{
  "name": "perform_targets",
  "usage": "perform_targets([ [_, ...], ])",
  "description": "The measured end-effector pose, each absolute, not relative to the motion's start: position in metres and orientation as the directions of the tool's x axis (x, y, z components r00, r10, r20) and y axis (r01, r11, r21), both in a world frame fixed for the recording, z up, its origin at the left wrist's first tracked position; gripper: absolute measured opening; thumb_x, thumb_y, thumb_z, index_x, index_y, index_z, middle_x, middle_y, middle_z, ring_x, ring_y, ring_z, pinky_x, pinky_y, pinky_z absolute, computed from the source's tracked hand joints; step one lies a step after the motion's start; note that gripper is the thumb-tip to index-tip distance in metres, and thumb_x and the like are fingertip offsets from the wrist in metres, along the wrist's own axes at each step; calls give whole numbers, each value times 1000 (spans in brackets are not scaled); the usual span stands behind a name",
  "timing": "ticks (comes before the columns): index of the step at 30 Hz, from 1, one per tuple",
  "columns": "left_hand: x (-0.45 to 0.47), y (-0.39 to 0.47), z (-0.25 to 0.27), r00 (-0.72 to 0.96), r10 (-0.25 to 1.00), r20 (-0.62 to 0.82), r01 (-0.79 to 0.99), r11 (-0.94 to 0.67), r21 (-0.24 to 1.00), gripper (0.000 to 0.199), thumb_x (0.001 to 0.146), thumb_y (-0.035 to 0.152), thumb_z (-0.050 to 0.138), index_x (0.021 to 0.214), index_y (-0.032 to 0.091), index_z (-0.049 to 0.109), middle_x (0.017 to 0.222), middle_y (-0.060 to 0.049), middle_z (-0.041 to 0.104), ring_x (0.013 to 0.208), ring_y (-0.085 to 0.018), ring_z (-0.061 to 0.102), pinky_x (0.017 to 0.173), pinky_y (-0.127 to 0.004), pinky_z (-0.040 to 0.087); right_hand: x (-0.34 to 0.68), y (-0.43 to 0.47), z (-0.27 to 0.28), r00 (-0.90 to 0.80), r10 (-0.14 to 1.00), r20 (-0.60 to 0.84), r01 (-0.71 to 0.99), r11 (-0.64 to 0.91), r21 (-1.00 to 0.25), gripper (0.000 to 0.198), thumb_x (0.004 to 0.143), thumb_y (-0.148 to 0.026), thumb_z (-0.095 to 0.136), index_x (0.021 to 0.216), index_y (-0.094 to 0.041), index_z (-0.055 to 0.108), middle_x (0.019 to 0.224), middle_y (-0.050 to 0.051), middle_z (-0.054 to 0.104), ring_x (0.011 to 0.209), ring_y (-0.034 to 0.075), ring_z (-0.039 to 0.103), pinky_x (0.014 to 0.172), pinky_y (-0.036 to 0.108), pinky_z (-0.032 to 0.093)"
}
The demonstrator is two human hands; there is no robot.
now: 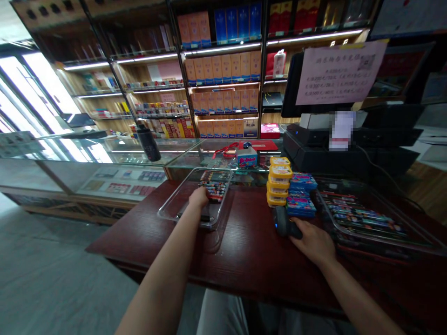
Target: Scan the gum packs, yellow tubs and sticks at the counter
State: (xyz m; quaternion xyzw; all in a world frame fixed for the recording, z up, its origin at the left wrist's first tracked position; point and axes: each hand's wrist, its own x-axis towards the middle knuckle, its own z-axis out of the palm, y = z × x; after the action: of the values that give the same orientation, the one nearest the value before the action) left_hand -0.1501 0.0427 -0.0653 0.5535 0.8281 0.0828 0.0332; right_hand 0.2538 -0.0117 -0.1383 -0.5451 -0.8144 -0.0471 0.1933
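My left hand (198, 197) reaches into a clear plastic tray (168, 204) at the left of the desk. Its fingers are curled in beside a row of slim, dark, colourfully printed packs (217, 187). What they grip, if anything, is hidden. A black bar lies near the tray's front edge. Over on the right, my right hand (314, 239) is closed on the grip of a black barcode scanner (283, 223) with a small blue light, low over the desk. Just behind the scanner stand stacked yellow-lidded tubs (278, 184) and blue-and-pink packs (301, 195).
A second clear tray (330, 223) with slim packs lies at the right. Behind are a small teal box (247, 158), a monitor (292, 86) with a pink notice (340, 74), and a black bottle (148, 144) on the glass counter. Boxed goods line the back shelves.
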Motion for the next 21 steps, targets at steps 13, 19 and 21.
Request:
perform_targets([
  [13, -133, 35, -44, -370, 902, 221, 921, 326, 214, 31, 82, 23, 52, 110, 16, 61, 113, -15, 63, 105, -28, 59, 86, -39, 47, 251, -13, -131, -325, 887, 327, 908, 389, -152, 37, 84, -34, 51, 119, -23, 54, 101, 5, 68, 87, 21, 65, 69, 31, 45],
  [19, -79, 23, -18, -174, 786, 594, 734, -299, 610, 32, 82, 28, 53, 110, 17, 61, 108, -9, 63, 101, -20, 57, 87, -30, 45, 249, -14, -130, -328, 889, 320, 901, 396, -175, 37, 85, -33, 49, 120, -22, 53, 102, 6, 67, 90, 22, 64, 71, 31, 45],
  [21, -53, 17, -23, -141, 871, 471, 463, -362, 809, 34, 79, 38, 57, 103, 15, 64, 96, -7, 66, 88, -19, 60, 77, -27, 47, 249, -15, -130, -335, 886, 321, 893, 407, -193, 37, 85, -32, 49, 120, -21, 53, 102, 7, 67, 91, 22, 64, 72, 31, 45],
])
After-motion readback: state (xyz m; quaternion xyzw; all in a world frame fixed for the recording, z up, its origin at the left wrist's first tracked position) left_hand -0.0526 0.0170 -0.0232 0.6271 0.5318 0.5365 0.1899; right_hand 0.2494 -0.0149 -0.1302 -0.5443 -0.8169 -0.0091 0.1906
